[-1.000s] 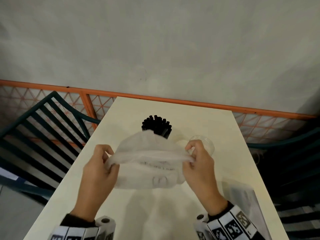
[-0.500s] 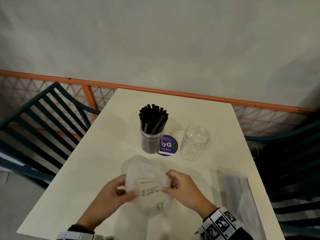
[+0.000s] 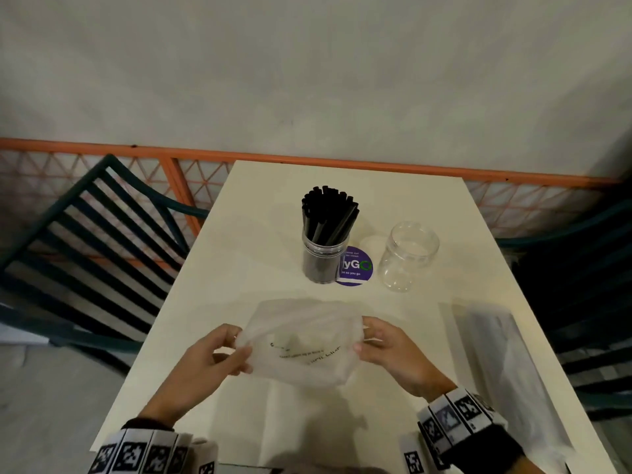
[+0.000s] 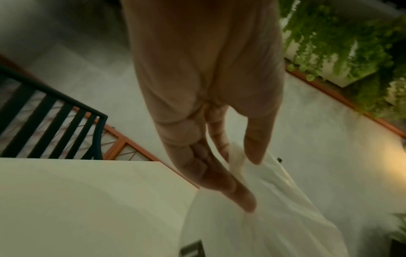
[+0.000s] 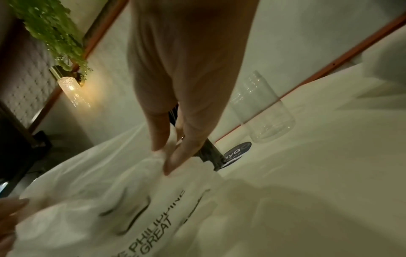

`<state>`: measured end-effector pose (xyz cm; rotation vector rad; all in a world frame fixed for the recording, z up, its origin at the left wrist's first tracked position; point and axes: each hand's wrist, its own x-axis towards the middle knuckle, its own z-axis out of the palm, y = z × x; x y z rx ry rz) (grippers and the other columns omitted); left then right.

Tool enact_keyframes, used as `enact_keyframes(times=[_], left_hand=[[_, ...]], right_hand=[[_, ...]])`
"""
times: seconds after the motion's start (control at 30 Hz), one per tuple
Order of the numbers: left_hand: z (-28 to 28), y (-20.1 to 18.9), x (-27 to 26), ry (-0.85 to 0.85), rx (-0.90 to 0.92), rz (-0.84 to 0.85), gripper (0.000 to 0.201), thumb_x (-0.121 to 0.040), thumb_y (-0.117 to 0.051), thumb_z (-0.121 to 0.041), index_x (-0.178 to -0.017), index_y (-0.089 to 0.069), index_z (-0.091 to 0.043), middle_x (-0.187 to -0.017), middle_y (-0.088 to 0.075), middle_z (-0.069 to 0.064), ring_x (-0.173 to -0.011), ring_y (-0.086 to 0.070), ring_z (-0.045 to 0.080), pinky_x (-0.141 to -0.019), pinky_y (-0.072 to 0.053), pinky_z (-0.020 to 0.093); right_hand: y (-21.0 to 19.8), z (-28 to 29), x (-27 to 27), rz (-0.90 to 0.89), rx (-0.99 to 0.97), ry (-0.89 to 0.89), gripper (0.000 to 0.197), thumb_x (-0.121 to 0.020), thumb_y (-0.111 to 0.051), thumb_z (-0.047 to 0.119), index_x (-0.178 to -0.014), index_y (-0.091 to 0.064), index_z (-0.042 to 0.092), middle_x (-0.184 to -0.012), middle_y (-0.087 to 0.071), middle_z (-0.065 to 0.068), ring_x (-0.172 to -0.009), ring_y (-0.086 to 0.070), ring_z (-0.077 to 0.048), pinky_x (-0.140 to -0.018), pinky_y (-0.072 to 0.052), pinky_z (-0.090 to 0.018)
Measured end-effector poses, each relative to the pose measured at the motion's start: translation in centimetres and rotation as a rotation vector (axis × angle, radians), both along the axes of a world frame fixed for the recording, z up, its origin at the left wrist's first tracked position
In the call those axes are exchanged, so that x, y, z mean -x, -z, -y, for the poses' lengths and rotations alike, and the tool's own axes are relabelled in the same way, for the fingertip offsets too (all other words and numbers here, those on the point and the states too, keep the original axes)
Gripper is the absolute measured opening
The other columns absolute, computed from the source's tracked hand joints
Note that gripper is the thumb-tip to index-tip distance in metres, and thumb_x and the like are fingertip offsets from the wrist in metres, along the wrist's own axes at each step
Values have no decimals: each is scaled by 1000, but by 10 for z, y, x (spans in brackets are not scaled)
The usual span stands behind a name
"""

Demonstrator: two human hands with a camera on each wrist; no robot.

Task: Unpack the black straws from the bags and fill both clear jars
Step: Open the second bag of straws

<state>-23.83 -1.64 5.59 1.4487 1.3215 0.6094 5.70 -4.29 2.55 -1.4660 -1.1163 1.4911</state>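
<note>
A thin white plastic bag with black print hangs stretched between my hands over the near half of the table; no straws show in it. My left hand pinches its left edge, and my right hand pinches its right edge. The bag fills the lower right wrist view, and the bag trails below my fingers in the left wrist view. Behind it stands a clear jar packed with black straws. To its right stands a second clear jar with nothing in it.
A purple round sticker lies on the table between the jars. Another flat plastic bag lies at the table's right edge. Dark slatted chairs stand left and right. An orange rail runs behind the table.
The bag was held high and stretched in front of the jars; my hands brought it down and bunched it, then drew apart again, spreading it low over the table.
</note>
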Motion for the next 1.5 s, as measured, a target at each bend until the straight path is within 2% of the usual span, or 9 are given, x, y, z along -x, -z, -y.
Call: enact_keyframes(times=[0.23, 0.4, 0.6, 0.83, 0.97, 1.1, 1.23, 1.37, 1.5], left_hand=[[-14, 0, 11, 20, -430, -120, 23, -70, -60, -17, -60, -40, -23, -65, -52, -9, -56, -44, 5, -54, -37, 19], [-20, 13, 9, -156, -587, -253, 40, -74, -51, 5, -73, -35, -32, -62, -34, -7, -59, -40, 3, -56, -35, 14], [-24, 35, 17, -195, -595, -325, 33, -70, -56, 18, -74, -48, -14, -75, -48, 7, -70, -46, 6, -56, -38, 12], [-19, 56, 29, -132, -415, -432, 49, -66, -63, 14, -67, -37, -28, -72, -39, -5, -56, -46, 18, -50, -34, 25], [-9, 47, 30, 165, -311, -690, 40, -67, -69, -25, -104, -55, -27, -103, -49, 3, -88, -58, 27, -72, -48, 32], [-3, 41, 6, 311, -635, -648, 46, -81, -44, -36, -125, -49, -21, -127, -53, 5, -116, -50, 27, -99, -38, 32], [-7, 85, -15, 601, -657, -854, 48, -94, -19, -39, -134, -37, -20, -152, -20, 4, -129, -32, 29, -109, -6, 34], [-17, 116, 2, 582, -342, -991, 64, -93, -4, -54, -123, -44, -14, -136, -46, 8, -107, -62, 35, -90, -48, 43], [-17, 122, 9, 561, -266, -990, 65, -93, -4, -55, -125, -44, -16, -126, -61, 7, -104, -64, 34, -75, -55, 48]], right_hand=[[6, -4, 35, 312, -124, 172, 7, -83, -60, 1, -79, -56, 6, -72, -61, -6, -62, -59, -13, -53, -50, -20], [12, -1, 45, 648, -328, 355, 46, -73, -47, -12, -60, -24, 26, -54, -25, 8, -51, -36, -5, -48, -24, -19], [19, 16, 44, 796, -415, -119, 60, -71, -59, 66, -117, -32, 38, -130, -27, 11, -122, -25, 6, -103, -27, -12], [8, 16, 84, 935, -503, -668, 69, -83, -40, 66, -140, -4, 52, -158, 5, 7, -142, 21, -13, -113, 22, -40], [44, 7, 96, 1122, -365, -820, 54, -94, -3, 52, -140, -28, 37, -156, -22, -1, -144, -12, -31, -114, -5, -61], [70, 5, 101, 1291, -342, -887, 42, -85, -34, 44, -125, -38, 34, -126, -61, 14, -116, -58, -15, -90, -53, -45], [78, 8, 100, 1293, -437, -910, 51, -79, -35, 36, -128, -40, 23, -124, -62, 15, -121, -54, -13, -106, -38, -41], [90, 19, 84, 1281, -423, -836, 45, -91, -36, 32, -135, -37, 24, -134, -55, 12, -128, -46, -13, -115, -22, -34], [95, 27, 64, 1325, -424, -684, 46, -100, -13, 41, -132, -43, 26, -138, -51, 10, -132, -39, -12, -111, -22, -36]])
